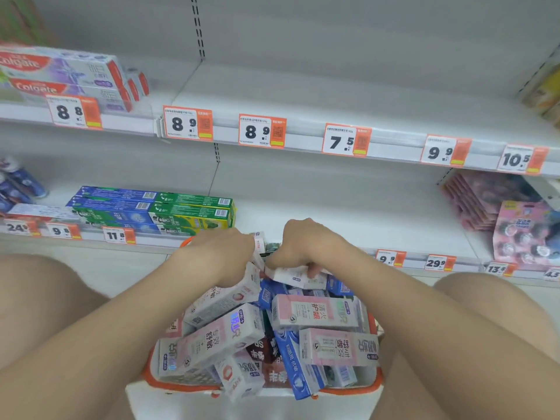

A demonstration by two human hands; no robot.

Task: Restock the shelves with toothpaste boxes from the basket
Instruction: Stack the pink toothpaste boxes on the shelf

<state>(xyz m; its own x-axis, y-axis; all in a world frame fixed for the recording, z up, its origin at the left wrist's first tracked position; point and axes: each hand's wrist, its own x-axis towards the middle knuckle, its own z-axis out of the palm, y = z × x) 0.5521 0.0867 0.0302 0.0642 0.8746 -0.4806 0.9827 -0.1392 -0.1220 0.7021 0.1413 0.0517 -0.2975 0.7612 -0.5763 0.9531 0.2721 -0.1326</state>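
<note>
1. Two hands reach into a basket (151,380) with an orange rim; it sits between the person's bare knees, in front of the shelves.
2. Many toothpaste boxes (315,312) fill the basket in a loose heap, lying flat or tilted, with long axes pointing every way.
3. Near the right side, two pink boxes lie with their long axes running left to right. A blue box (298,365) beside them runs near to far, its near end over the rim.
4. At the far end of the heap the right hand (303,247) holds a white box (291,275). Its fingers (312,269) are curled round the box, clamped on it.
5. That white box lies almost level just above the heap, its long axis running left to right.
6. Just left of it, the left hand (224,256) is turned knuckles-up over the far-left boxes. Its fingers bend down out of sight, so I cannot tell whether they grip anything. A narrow white box end (259,241) stands up right beside it.
7. Beyond the basket, the lower shelf (333,219) carries green and blue boxes (169,210) on the left, stacked flat with long axes left to right. Pink packs (521,231) stand at its right.
8. On the upper shelf (303,95), Colgate boxes (66,77) are stacked at the far left.
9. Orange-and-white price tags (262,130) line both shelf edges.
</note>
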